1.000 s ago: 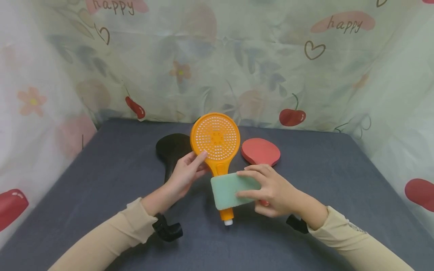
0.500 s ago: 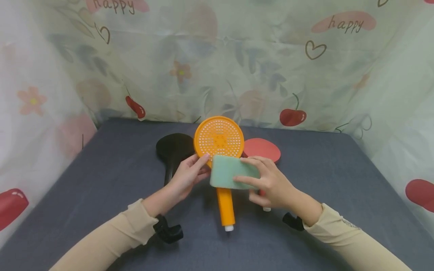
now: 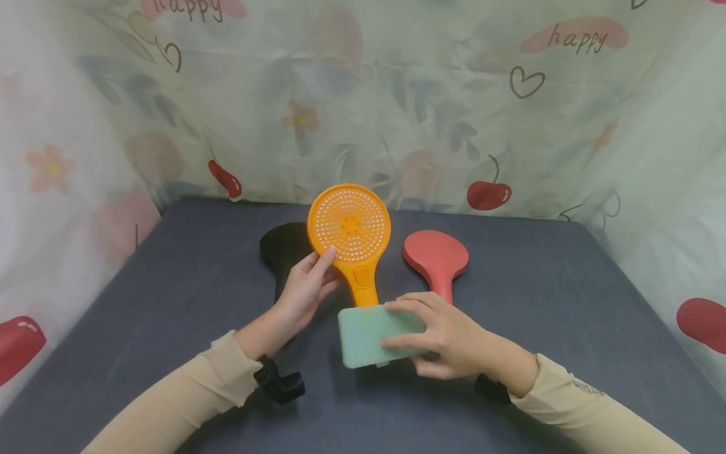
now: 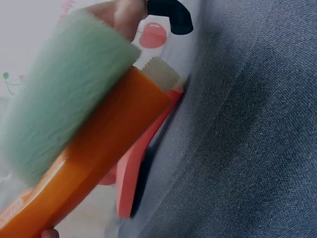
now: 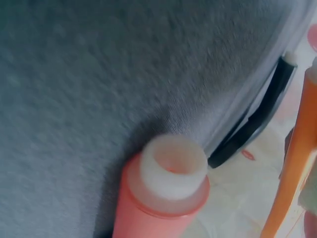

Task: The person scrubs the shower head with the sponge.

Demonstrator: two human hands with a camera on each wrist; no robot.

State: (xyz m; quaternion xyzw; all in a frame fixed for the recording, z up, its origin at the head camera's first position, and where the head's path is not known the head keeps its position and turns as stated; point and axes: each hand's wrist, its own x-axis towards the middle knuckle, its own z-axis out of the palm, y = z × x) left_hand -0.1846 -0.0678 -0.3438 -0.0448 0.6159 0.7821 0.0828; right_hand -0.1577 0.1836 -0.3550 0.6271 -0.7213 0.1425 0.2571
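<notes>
- While the left hand, left of center in the head view, grips an orange shower head with its thumb on the lower left edge of the face, the right hand, right of center, holds a pale green sponge.
- Apart from each other, the two hands are each clamped on their own thing.
- Mid-frame, the orange shower head is raised off the table, tilted slightly, its round holed face uppermost.
- Just below center, the sponge covers most of its handle; the left wrist view shows the sponge along the handle, a whitish ridged end poking out beyond.
- Behind the left hand, a black shower head lies left of center, partly hidden.
- Behind the right hand, a red shower head lies right of center, its lower handle covered.
- Beige sleeves reach in from the bottom corners.
- Beneath is a dark grey table; around it hangs a pale curtain printed with cherries, flowers, hearts and "happy".
</notes>
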